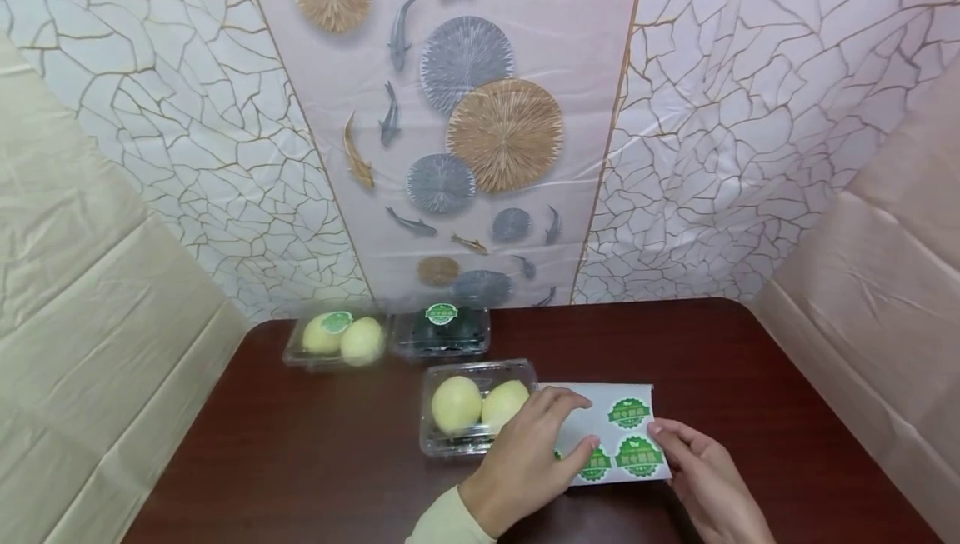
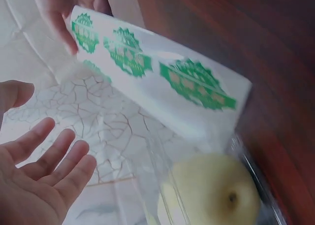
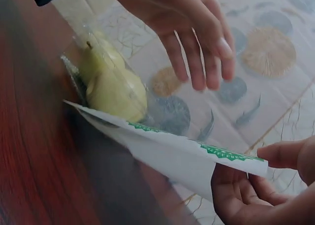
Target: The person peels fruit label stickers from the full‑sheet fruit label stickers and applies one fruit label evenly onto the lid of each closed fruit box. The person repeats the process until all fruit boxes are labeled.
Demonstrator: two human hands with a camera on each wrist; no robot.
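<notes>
A white sheet of round green stickers is pinched at its right edge by my right hand, thumb above and fingers beneath in the right wrist view. The sheet is tilted up off the table. My left hand hovers over the sheet's left part, fingers spread and loosely bent. Nothing shows between them in the left wrist view. Just left of the sheet stands a clear plastic box with two pale yellow-green pears; the left hand partly hides its right side in the head view. No sticker shows on this box.
At the back left stands another clear box of pears bearing a green sticker. Beside it is a clear box with dark contents, also stickered. The dark red-brown table meets patterned cloth walls behind.
</notes>
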